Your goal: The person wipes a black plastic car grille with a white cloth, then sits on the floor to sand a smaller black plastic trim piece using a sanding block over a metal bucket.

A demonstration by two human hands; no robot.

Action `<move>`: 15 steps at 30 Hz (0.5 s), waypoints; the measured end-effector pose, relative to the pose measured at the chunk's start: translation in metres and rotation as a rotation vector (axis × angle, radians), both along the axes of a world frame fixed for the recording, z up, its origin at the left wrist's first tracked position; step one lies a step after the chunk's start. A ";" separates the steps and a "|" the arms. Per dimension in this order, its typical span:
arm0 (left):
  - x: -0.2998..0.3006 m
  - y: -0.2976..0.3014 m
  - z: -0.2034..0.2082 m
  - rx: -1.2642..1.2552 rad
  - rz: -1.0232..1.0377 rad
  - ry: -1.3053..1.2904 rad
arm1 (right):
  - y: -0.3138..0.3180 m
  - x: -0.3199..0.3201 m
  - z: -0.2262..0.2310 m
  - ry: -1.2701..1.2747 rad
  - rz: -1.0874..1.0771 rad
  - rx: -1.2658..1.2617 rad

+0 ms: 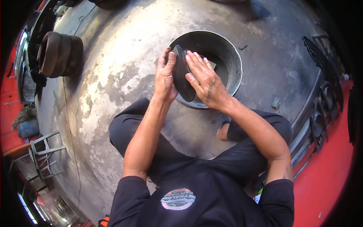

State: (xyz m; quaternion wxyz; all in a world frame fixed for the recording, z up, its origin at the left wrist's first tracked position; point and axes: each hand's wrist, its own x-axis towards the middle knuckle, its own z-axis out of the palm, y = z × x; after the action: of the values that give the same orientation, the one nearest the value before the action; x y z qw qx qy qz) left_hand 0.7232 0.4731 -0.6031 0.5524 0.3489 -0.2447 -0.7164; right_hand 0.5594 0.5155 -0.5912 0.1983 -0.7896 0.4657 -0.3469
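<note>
Both hands, left (165, 77) and right (206, 81), grip a dark pad (183, 73), long axis running away from the person.

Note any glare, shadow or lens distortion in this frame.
Head view: strong fisheye bending, black corners; sunlit glare on the wet concrete floor; the basin interior in shadow; both hands, left hand and right hand, and the dark pad stay sharp.

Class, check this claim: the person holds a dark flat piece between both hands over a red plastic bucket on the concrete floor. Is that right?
Not quite. The head view shows the left hand and right hand holding the dark flat piece over a grey metal basin, not a red plastic bucket, on the concrete floor.
</note>
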 end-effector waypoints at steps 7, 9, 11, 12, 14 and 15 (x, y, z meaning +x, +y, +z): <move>0.009 -0.006 -0.003 0.159 -0.148 0.050 | 0.036 0.018 0.006 0.093 0.113 -0.136; 0.009 -0.001 -0.002 0.148 -0.180 0.059 | 0.027 0.016 0.010 0.129 0.082 -0.154; -0.002 0.007 0.005 0.107 -0.158 -0.003 | -0.003 0.007 0.016 0.144 0.006 -0.140; -0.006 0.009 0.008 0.135 -0.181 -0.013 | -0.001 0.006 0.014 0.113 -0.004 -0.131; -0.005 0.012 0.008 0.132 -0.106 -0.101 | 0.003 0.009 0.010 0.050 -0.017 -0.122; -0.001 0.008 0.005 0.146 -0.111 -0.074 | 0.013 0.012 0.012 0.043 0.028 -0.117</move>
State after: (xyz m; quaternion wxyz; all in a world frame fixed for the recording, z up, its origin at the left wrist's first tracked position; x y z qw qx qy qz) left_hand 0.7221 0.4809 -0.5981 0.4756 0.4002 -0.2312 -0.7484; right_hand 0.5713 0.5286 -0.5791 0.1463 -0.8135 0.4378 -0.3537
